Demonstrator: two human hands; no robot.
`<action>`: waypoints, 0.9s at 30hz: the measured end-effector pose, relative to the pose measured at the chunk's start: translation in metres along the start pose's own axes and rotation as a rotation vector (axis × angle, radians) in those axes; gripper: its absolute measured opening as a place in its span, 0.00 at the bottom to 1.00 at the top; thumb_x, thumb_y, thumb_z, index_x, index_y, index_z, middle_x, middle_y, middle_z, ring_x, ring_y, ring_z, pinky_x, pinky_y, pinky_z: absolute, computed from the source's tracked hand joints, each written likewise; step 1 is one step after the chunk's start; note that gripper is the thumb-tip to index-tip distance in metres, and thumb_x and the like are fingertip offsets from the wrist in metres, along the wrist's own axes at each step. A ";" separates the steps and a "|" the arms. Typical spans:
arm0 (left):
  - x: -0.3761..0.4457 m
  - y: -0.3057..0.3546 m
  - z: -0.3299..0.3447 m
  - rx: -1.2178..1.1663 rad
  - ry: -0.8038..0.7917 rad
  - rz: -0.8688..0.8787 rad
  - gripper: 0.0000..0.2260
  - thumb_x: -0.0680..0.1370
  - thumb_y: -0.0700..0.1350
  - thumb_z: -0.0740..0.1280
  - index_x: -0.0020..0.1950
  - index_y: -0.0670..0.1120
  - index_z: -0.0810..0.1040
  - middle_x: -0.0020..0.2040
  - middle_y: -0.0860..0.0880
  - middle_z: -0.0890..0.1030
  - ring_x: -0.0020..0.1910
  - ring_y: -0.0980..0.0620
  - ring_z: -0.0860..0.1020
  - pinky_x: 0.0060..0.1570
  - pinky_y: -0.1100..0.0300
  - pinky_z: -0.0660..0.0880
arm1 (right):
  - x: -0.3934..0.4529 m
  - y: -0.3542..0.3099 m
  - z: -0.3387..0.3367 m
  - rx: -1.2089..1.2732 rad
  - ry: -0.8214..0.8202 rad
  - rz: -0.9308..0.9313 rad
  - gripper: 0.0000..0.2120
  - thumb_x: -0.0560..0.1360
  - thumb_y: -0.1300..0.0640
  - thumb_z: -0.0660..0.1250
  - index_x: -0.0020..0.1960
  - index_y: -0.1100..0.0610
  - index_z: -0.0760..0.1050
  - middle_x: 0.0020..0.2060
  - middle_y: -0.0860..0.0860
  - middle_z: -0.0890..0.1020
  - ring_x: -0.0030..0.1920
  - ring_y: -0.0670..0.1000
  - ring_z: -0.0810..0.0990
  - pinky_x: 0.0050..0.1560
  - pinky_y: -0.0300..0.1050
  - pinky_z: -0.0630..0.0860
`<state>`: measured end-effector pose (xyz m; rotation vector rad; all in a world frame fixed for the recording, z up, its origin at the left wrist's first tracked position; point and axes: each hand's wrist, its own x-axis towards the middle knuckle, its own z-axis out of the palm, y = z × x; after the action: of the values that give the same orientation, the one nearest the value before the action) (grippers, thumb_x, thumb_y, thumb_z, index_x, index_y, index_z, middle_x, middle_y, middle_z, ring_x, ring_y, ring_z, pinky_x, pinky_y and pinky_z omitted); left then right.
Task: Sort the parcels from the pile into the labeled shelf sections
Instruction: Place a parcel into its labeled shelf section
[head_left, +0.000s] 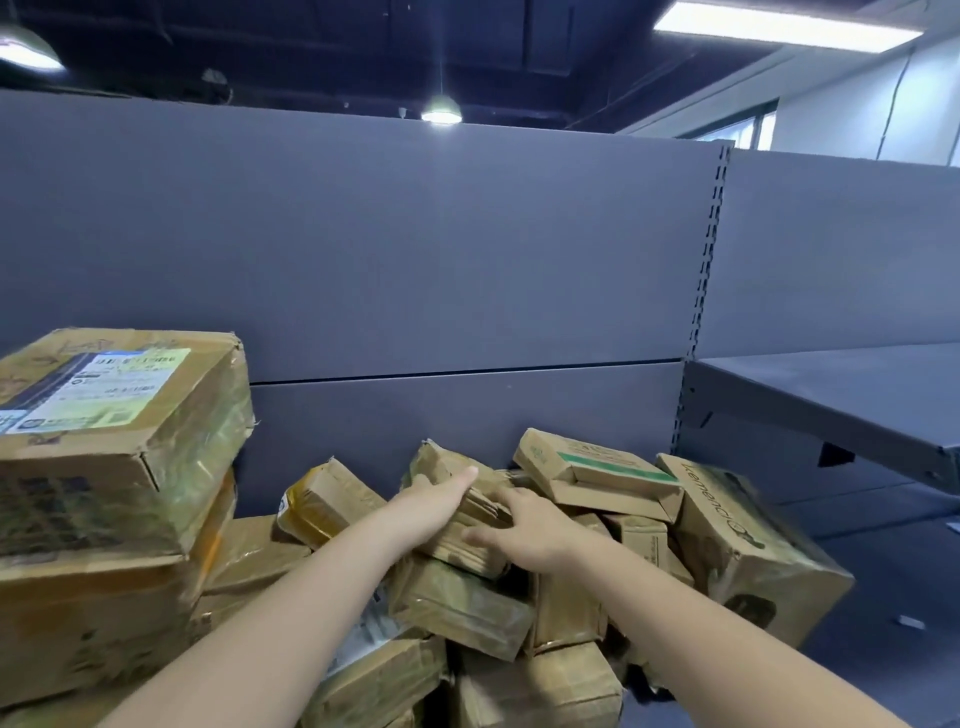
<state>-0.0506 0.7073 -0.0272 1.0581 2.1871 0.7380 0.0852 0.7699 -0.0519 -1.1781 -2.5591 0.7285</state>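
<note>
From the head camera, both bare forearms reach forward and down into a heap of taped brown cardboard parcels (467, 597) piled against a dark grey metal shelving panel (415, 249). The left hand (441, 496) lies along the left side of a small flat taped brown carton (470, 519) on top of the heap, fingers straight and together. The right hand (524, 530) rests on the same carton from the right, fingers spread and bent over its top. An empty grey metal shelf (841, 389) juts out at the right, above the heap.
</note>
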 end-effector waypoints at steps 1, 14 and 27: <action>0.000 0.001 0.003 0.001 0.012 -0.001 0.40 0.76 0.70 0.52 0.80 0.46 0.50 0.79 0.46 0.55 0.77 0.43 0.56 0.73 0.49 0.55 | 0.000 0.000 0.002 0.002 -0.002 -0.009 0.35 0.75 0.40 0.66 0.76 0.55 0.62 0.73 0.54 0.66 0.72 0.53 0.66 0.69 0.44 0.63; -0.007 0.009 0.009 -0.195 0.193 -0.028 0.27 0.80 0.53 0.57 0.75 0.40 0.59 0.72 0.40 0.67 0.69 0.41 0.67 0.63 0.53 0.64 | -0.003 -0.006 0.005 0.084 0.035 -0.064 0.33 0.73 0.42 0.70 0.73 0.54 0.66 0.66 0.54 0.73 0.63 0.53 0.75 0.64 0.47 0.72; -0.035 0.009 0.000 -0.321 0.467 0.079 0.40 0.78 0.56 0.61 0.79 0.42 0.40 0.79 0.43 0.51 0.75 0.40 0.58 0.68 0.47 0.62 | -0.009 -0.037 -0.021 0.457 0.058 0.051 0.36 0.64 0.26 0.61 0.65 0.46 0.77 0.63 0.44 0.77 0.64 0.49 0.74 0.65 0.46 0.68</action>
<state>-0.0283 0.6833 -0.0118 0.8715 2.2962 1.4374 0.0753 0.7495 -0.0145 -1.0897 -2.1559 1.1909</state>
